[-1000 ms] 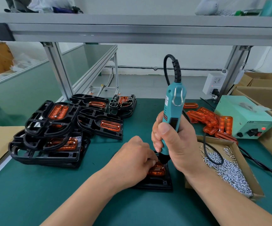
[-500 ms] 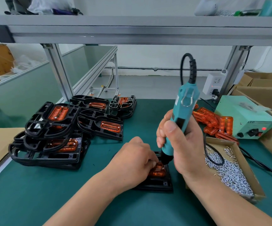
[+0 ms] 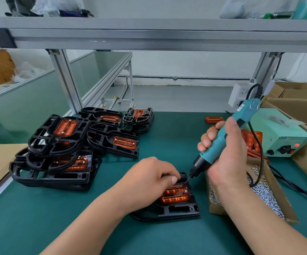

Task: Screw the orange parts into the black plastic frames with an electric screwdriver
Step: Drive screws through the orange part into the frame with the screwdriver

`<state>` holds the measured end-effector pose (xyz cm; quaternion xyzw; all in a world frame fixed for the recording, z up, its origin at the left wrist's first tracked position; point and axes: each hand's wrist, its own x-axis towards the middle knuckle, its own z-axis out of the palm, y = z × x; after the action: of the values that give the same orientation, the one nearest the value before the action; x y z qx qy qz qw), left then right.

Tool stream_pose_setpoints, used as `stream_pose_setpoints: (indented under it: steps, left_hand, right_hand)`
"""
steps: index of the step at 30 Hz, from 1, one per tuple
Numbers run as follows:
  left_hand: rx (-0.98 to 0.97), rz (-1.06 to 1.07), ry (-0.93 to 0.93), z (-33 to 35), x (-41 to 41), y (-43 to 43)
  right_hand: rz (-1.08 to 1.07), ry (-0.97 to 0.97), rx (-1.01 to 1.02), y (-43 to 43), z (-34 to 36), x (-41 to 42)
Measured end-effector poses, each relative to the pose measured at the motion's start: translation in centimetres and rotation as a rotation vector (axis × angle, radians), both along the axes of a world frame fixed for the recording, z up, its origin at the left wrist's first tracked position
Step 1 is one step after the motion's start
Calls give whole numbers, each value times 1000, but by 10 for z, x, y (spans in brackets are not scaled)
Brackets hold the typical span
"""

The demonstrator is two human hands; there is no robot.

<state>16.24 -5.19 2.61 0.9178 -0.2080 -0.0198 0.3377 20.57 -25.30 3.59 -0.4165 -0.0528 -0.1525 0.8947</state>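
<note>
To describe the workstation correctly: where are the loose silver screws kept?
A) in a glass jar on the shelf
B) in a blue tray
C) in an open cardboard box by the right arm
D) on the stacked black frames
C: the screws lie heaped in the cardboard box beside the right hand.

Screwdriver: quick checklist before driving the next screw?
1. Grip: right hand holds the electric screwdriver: ok.
2. Tool upright over the hole: not ok, it is tilted, with the bit just past the orange part's far right corner.
3. Orange part seated in the black frame: ok, it looks flush.
4. Left hand holds the black frame down: ok.
5. Screw on the bit: cannot tell.
6. Power supply on: ok, red light lit.
</note>
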Motion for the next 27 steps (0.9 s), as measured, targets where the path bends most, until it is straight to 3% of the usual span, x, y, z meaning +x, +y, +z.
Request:
stream_pose_setpoints:
  steps: [7, 14, 20, 27]
  left_hand:
    - [-384, 97, 133, 5, 9, 10]
    - [-439, 125, 83, 6, 11, 12]
    - [-575, 54, 239, 9, 7, 11]
    - [-538, 10, 249, 3, 3, 1]
  right_hand:
    - [-17, 91, 120, -5, -2, 3]
    - [4, 87, 111, -4, -4, 1]
    - [-4, 67, 140, -5, -3, 1]
    - [6, 54, 197, -8, -2, 5]
